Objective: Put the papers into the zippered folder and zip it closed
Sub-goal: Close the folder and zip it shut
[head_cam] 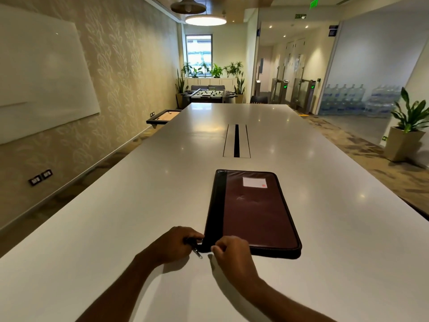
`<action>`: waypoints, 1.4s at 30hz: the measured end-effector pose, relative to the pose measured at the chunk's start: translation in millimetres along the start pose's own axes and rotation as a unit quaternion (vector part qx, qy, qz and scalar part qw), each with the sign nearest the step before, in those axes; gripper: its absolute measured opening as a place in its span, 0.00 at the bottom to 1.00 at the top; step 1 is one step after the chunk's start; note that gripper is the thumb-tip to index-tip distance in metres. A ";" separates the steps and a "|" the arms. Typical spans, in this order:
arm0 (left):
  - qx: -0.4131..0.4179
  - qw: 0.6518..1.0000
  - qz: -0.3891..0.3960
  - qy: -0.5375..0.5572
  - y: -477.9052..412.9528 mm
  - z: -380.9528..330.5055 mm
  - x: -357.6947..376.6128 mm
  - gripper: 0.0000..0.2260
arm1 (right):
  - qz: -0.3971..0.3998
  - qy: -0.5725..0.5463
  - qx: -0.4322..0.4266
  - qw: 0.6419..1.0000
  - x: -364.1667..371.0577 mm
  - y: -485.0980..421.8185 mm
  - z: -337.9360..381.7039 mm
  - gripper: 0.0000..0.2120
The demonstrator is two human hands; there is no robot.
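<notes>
Up near the ceiling, a green-lit exit sign (300, 16) reads "EXIT", small but just legible. The white label (255, 182) on the maroon zippered folder (257, 214) carries nothing I can read, and a second green sign (313, 3) is unreadable.

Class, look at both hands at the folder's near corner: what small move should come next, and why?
Probably the right hand should pull the zipper tab along the edge while the left hand steadies the corner. The folder lies shut and flat on the table, no papers show outside it, and both hands pinch at its near left corner. Whether it is already zipped cannot be told.
</notes>
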State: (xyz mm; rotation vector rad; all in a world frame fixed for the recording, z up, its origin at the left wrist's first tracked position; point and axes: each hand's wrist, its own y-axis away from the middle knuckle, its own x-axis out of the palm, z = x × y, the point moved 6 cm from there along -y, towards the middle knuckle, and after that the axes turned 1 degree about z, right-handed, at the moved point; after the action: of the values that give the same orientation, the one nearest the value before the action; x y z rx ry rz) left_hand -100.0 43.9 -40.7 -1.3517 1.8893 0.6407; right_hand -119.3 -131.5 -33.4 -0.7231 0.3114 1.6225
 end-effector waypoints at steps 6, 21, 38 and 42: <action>-0.004 0.998 -0.042 -0.046 18.4 1.9 -2.6 0.10 | 0.031 0.072 0.028 0.997 38.0 20.0 8.7 0.14; 0.022 0.998 -0.058 -0.030 25.9 -5.8 -9.4 0.09 | -0.052 0.181 0.012 0.982 46.9 22.0 24.2 0.11; -0.050 0.987 -0.074 -0.130 24.6 -5.6 -11.6 0.10 | -0.115 0.198 0.088 0.970 0.9 26.6 -16.3 0.06; -0.066 0.985 -0.074 -0.139 25.0 -6.0 -12.5 0.11 | -0.146 0.202 0.118 0.961 -23.9 32.0 -34.0 0.09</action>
State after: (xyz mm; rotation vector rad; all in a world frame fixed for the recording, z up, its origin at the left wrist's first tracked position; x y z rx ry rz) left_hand -122.7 55.0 -27.4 -1.3897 1.5329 0.8444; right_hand -139.9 -176.3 -51.2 -0.8688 0.6489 1.1288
